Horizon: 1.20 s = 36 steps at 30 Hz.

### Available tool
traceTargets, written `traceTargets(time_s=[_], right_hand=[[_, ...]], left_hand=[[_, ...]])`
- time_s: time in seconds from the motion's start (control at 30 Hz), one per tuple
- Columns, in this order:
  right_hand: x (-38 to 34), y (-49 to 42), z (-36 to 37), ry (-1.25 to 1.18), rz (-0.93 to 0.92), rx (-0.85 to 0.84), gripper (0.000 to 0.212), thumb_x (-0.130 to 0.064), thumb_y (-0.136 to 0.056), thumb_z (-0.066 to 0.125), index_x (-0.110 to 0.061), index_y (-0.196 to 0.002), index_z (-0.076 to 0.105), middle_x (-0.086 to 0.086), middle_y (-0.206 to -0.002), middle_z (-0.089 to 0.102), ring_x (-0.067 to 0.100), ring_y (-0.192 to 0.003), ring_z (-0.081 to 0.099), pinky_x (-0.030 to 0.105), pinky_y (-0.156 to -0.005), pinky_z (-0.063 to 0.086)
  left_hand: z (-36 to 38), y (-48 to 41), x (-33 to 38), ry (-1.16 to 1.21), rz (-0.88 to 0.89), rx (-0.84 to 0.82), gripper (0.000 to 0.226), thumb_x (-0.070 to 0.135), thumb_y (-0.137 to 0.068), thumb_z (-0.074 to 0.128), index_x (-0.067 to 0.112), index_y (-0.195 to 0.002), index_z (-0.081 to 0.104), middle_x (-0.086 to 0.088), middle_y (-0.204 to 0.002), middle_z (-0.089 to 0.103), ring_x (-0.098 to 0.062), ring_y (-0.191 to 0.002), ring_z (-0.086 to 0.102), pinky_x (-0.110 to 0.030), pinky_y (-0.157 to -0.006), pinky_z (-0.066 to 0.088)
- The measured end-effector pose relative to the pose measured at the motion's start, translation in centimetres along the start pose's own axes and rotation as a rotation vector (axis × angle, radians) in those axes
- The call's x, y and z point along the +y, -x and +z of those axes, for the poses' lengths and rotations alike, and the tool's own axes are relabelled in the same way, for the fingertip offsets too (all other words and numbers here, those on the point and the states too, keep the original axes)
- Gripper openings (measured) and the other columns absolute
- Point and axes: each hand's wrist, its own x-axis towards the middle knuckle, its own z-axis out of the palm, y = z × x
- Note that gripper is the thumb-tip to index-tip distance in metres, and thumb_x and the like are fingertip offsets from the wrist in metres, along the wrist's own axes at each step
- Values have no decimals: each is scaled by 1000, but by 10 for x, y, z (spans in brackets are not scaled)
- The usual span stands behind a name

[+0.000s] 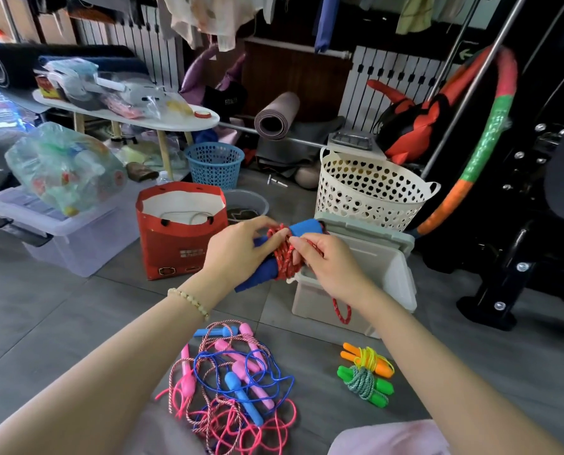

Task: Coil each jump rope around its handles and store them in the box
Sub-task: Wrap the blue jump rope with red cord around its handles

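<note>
Rope [282,261], red-speckled, wraps blue, perhaps foam, handles [305,228].

Green arrow sign [466,54] upper right; white lettering on black bag [223,99], illegible.

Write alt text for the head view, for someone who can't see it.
The left hand grips blue handles while the right hand pinches a red rope coiled around them, above an open white box. On the floor lie a tangle of pink and blue ropes, a coiled orange rope and a coiled green rope.
</note>
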Motion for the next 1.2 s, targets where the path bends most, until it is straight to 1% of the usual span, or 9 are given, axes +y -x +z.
traceTargets(time_s=[0.17, 0.23, 0.43, 0.63, 0.8, 0.93, 1.07, 1.13, 1.2], right_hand=[[7, 4, -6, -13, 60, 19, 41, -26, -97, 48, -10, -59, 46, -11, -40, 39, 5, -42, 36, 18, -48, 27], [7, 5, -6, -28, 66, 18, 43, -27, -96, 52, -7, -58, 45, -10, -44, 37, 6, -44, 34, 20, -48, 27], [1, 10, -17, 67, 36, -97, 34, -31, -78, 74, -20, -54, 53, -9, -46, 44, 4, -47, 37, 20, -49, 31], [5, 16, -39, -392, 272, -390, 4, -23, -86, 62, -19, -86, 62, -4, -47, 38, 4, -40, 24, 15, -40, 18], [0, 22, -41, -646, 313, -432, 35, -58, -67, 62, -25, -70, 74, -11, -47, 40, 0, -39, 32, 10, -41, 28], [-14, 26, -45, -552, 175, -385, 52, -73, -65, 58, -28, -83, 75, -5, -81, 71, 6, -76, 64, 15, -70, 50], [-24, 31, -53, -548, 119, -356, 51, -70, -68, 56, -34, -101, 71, -8, -103, 70, 10, -96, 65, 27, -79, 51], [-22, 29, -51, -576, 116, -303, 65, -75, -59, 64, -29, -105, 69, 0, -107, 69, 15, -96, 64, 34, -79, 51], [-20, 28, -45, -698, 179, -262, 82, -81, -45, 69, -25, -105, 67, 3, -97, 66, 9, -78, 61, 23, -66, 50]], left_hand=[[-10, 6, 11, 20, 135, -76, 63, 79, -75, 23, 40, -110, 59, 12, -89, 70, -9, -83, 63, -27, -69, 48], [-15, 8, 13, -46, 177, -129, 67, 86, -65, 33, 41, -110, 57, 14, -88, 69, -5, -80, 61, -26, -71, 47], [-11, 18, 21, -76, 293, -297, 34, 69, -69, 66, 43, -81, 48, 19, -64, 52, -3, -67, 46, -24, -64, 35], [-8, 26, 26, 45, 359, -425, 64, 82, -55, 46, 38, -95, 71, 19, -80, 68, -4, -74, 57, -19, -67, 43], [-14, 21, 23, 273, 265, -416, 47, 74, -64, 53, 43, -96, 69, 21, -84, 71, 4, -77, 65, -24, -75, 51], [-15, 19, 15, 570, 173, -437, 28, 59, -77, 60, 36, -85, 75, 5, -83, 75, -2, -76, 63, -28, -71, 52], [-19, 19, 14, 791, 43, -338, 28, 42, -86, 53, 31, -71, 74, 9, -67, 64, -2, -65, 49, -19, -62, 44], [-18, 19, 19, 880, -27, -312, 31, 41, -83, 50, 19, -75, 72, 6, -67, 64, -3, -64, 51, -19, -63, 44], [-16, 19, 25, 999, -142, -275, 40, 44, -80, 50, 7, -73, 64, 0, -65, 60, -6, -61, 50, -22, -61, 44]])
